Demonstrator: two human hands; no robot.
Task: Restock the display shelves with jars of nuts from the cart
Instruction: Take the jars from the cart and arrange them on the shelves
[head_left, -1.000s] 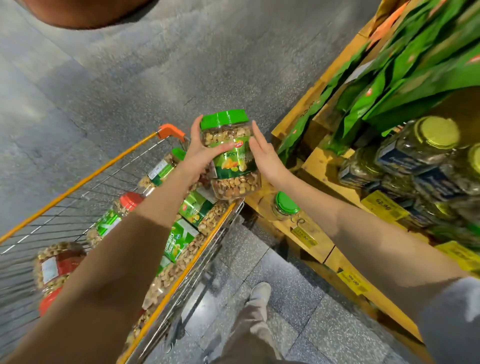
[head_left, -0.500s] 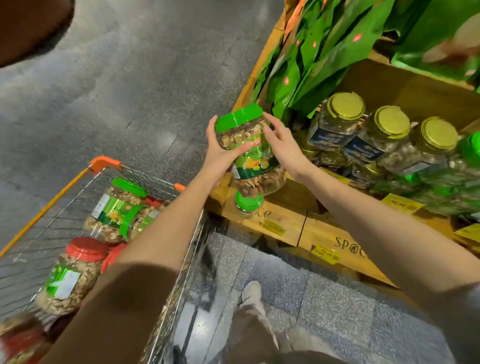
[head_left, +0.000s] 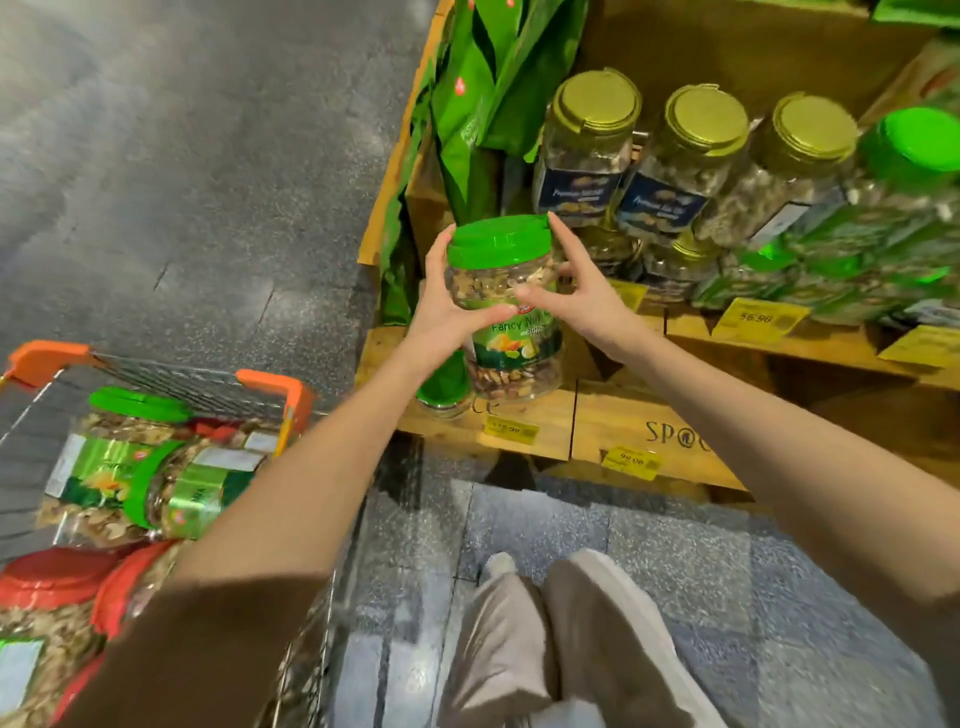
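So, both hands are on one jar of mixed nuts. The left hand wraps its left side, thumb lying across the front just above the label. The right hand grips the other side, thumb across the front too, forefinger reaching up to the edge of the green lid. The two thumbs look like they meet in the middle, though I can't tell for sure.

The jar is lid-up and not resting on anything, held out in front of the wooden shelf. Just below and left of it, a spare jar with a green cap stands on the lowest board, partly hidden behind the left wrist.

One level up there's a row of three gold jars with dark blue labels, and more of those tucked underneath. Right of them are green jars, pretty blurry. Green bags fill the shelf's left end. Yellow price tags hang on the board edges.

The cart, with orange corners, sits lower left under the left forearm. Inside are cart jars with green lids lying on their sides, plus red jars closer to the camera.

At the bottom you can see grey trousers and a pale shoe on the speckled floor.
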